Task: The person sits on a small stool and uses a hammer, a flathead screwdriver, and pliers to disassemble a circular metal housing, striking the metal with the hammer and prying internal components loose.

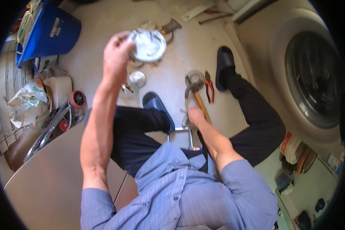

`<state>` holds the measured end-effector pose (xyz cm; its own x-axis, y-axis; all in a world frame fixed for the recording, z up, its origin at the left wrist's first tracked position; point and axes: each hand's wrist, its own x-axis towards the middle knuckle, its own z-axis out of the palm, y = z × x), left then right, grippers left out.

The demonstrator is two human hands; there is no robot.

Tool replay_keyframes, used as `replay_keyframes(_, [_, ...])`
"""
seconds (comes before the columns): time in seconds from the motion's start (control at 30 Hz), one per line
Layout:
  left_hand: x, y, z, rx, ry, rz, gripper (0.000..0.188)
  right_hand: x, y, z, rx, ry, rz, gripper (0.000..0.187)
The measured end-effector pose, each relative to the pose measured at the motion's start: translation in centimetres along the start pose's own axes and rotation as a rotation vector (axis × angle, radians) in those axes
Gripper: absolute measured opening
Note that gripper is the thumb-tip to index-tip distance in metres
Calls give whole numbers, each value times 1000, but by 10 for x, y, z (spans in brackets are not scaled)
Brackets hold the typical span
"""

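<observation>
My left hand (119, 51) is raised over the floor at the far left of centre. Its fingers and thumb pinch the edge of a round whitish dish (148, 45), whose pale surface has grey smears. My right hand (196, 115) is low between my legs, with its fingers curled; whatever they hold is hidden. Beside it lies the wooden handle of a hammer (200, 102), its head on a round pale disc (195, 75). A small grey metal piece (184, 119) sits just left of that hand. Red-handled pliers (209, 88) lie right of the hammer.
A washing machine (274, 57) stands at the right and a blue tub (59, 32) at the far left. Nearer are a white round container (137, 79), a plastic bag (28, 105) and a wheeled metal frame (51, 132). More tools, including a metal rod (215, 18), lie at the back.
</observation>
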<state>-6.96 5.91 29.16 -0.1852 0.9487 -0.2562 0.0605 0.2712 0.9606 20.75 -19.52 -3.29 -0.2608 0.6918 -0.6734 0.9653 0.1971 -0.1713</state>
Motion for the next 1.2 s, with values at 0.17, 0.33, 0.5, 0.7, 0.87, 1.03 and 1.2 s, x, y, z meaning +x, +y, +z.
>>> replay_keyframes(0.17, [-12, -18, 6, -275, -156, -152, 32, 8, -13, -9, 101, -51, -89, 24])
replay_keyframes(0.33, [-6, -10, 31, -451, -228, -248, 28, 0, -10, -46, 163, -138, -100, 28])
replay_keyframes(0.5, [-2, 1, 50, -583, -357, -214, 26, -25, 9, -164, 259, -100, -298, 25])
replay_keyframes(0.7, [-13, 16, 60, -600, -448, -138, 34, -109, 30, -378, 845, 348, -288, 28])
replay_keyframes(0.87, [-20, 17, 64, -600, -520, -108, 33, -145, 3, -438, 1158, 341, -223, 26])
replay_keyframes(1.03, [-23, 15, 65, -553, -479, -131, 27, -129, -13, -420, 1423, 247, -266, 17])
replay_keyframes(1.2, [-21, 15, 66, -633, -411, -233, 20, -124, -23, -421, 1594, 255, -251, 17])
